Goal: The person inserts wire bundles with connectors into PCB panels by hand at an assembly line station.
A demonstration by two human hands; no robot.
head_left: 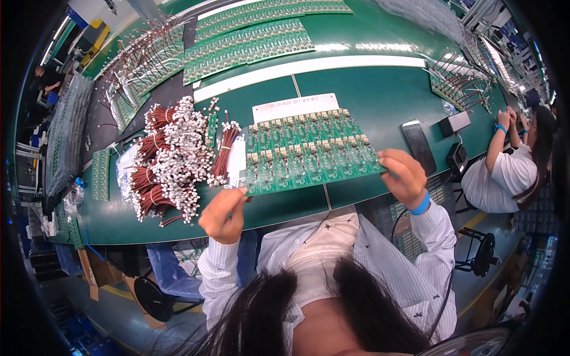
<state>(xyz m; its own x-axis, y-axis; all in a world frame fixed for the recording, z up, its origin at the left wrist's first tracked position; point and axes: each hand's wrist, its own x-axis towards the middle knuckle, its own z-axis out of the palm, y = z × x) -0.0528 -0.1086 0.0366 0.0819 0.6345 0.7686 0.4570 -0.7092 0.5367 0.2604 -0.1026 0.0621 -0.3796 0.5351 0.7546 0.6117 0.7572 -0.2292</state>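
A green circuit board panel (309, 155) with rows of white connectors is held level near the front edge of the bench. My left hand (224, 215) pinches its near left corner. At its right end, the fingers of my right hand (404, 175) close on the edge; a blue band circles that wrist. Behind the panel lies a white plate (297, 107) with printed text, partly covered by it. Left of the panel is a bundle of dark red wires (225, 148) with white plugs, beside a big heap of similar wire bundles (172, 160).
Several board panels (249, 44) lie at the back of the green bench (380, 107). Boards with upright wires (145, 62) stand back left, others (457, 83) back right. A black phone (418, 145) and a small grey box (455, 124) lie right. A co-worker (504, 160) sits at far right.
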